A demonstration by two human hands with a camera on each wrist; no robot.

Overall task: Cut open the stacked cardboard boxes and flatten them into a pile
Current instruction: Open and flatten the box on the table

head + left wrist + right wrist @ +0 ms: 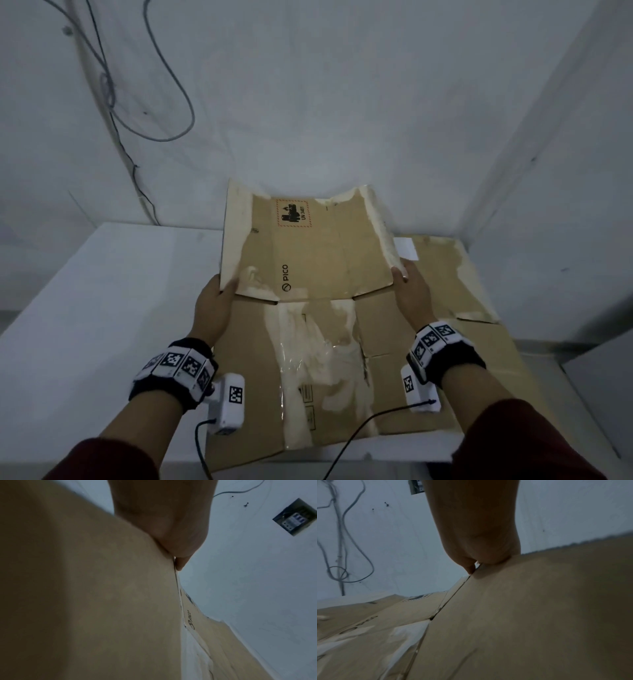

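Flattened cardboard box [308,359] spread across the white worktop [85,325], its far PICO-printed panel [308,246] tilted up toward the far wall. Left hand [214,308] pinching that panel's near left corner, right hand [412,291] pinching its near right corner. More flat cardboard [462,281] underneath, showing at the far right.

A bare utility or storage corner rather than a lived-in room. Plain whitish walls [342,102] meet at an angle, marked with small dark specks. Loose grey cables [164,85] hang and loop down the left wall, unclipped. An open recessed electrical box [296,519] with breakers shows in the left wrist view. A plain white counter [85,308] carries flattened cardboard [325,359] with torn tape strips and a battery shipping label [294,214]
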